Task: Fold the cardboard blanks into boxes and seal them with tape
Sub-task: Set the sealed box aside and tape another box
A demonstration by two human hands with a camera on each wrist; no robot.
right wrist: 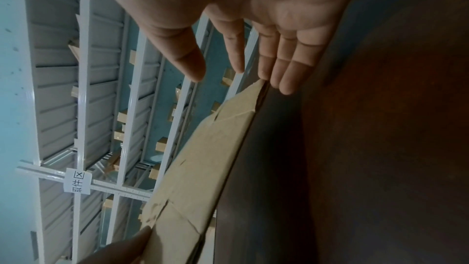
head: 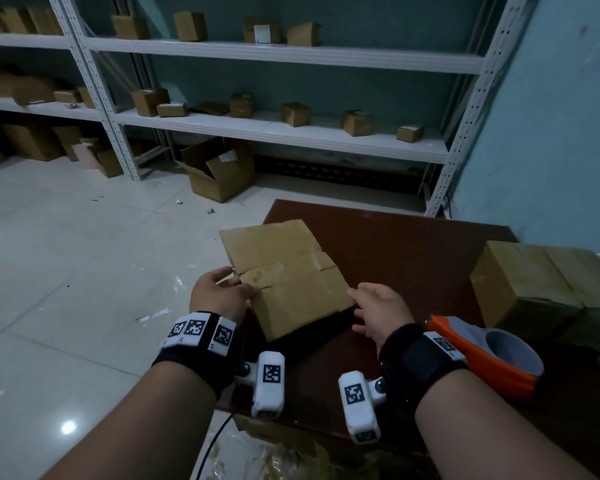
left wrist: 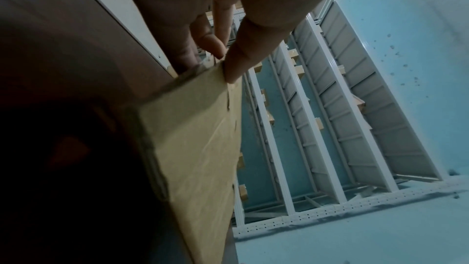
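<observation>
A flat cardboard blank [head: 284,275] lies on the dark red-brown table [head: 402,244], its left part over the table's edge. My left hand [head: 238,282] pinches its left edge, thumb on top and fingers below; the left wrist view shows the thumb and a finger of my left hand [left wrist: 223,61] closed on the blank [left wrist: 198,138]. My right hand [head: 355,303] is open with straight fingers at the blank's near right corner. In the right wrist view the fingertips [right wrist: 281,85] of that hand [right wrist: 236,75] touch the corner of the blank [right wrist: 203,158].
An orange tape dispenser [head: 482,355] lies on the table just right of my right wrist. A closed cardboard box [head: 534,285] stands at the table's right side. White shelves [head: 278,129] with small boxes line the far wall; an open box [head: 219,171] sits on the tiled floor.
</observation>
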